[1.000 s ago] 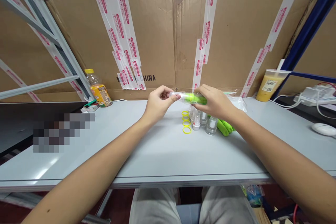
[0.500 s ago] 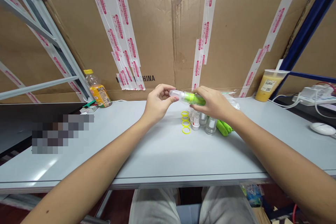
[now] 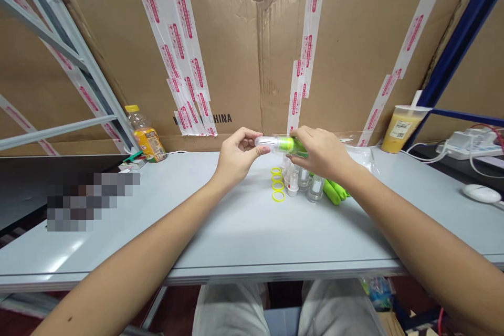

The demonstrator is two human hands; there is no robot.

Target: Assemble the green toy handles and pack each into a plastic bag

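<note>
I hold a small green and clear bottle sideways above the table, between both hands. My left hand pinches its clear cap end. My right hand is wrapped round its green body. Under the bottle lie several yellow rings on the grey table. Beside them stand several small clear bottles and some green parts.
A taped cardboard wall closes the back of the table. An orange drink bottle stands at the back left, a cup of yellow drink at the back right. A white mouse and a power strip are far right.
The bottle and both hands have barely shifted; my fingers have turned slightly on it, and less of the green body shows under my right hand.
</note>
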